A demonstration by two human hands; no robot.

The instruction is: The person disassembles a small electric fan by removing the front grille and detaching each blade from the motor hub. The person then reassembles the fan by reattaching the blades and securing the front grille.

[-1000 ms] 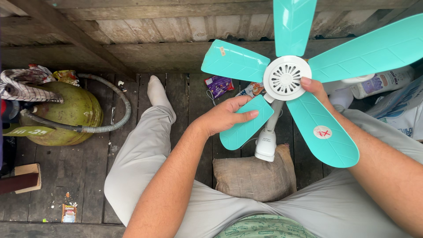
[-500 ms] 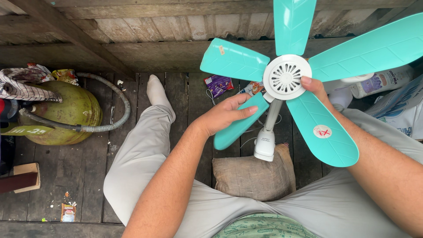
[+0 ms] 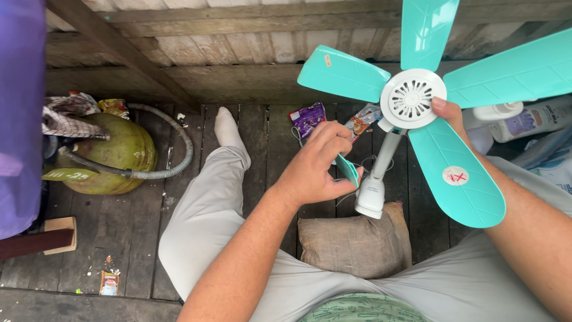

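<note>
Your left hand (image 3: 316, 170) pinches one thin turquoise plastic fan blade (image 3: 347, 169) below the round white slotted hub (image 3: 409, 98); your right hand (image 3: 448, 114) grips that hub. Light, bendy blades: hold the hub.

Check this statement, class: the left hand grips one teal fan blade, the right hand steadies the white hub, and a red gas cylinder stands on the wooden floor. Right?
Not quite. The gas cylinder is green, not red, as the head view shows. The left hand does grip a teal blade, and the right hand steadies the white hub.
</note>
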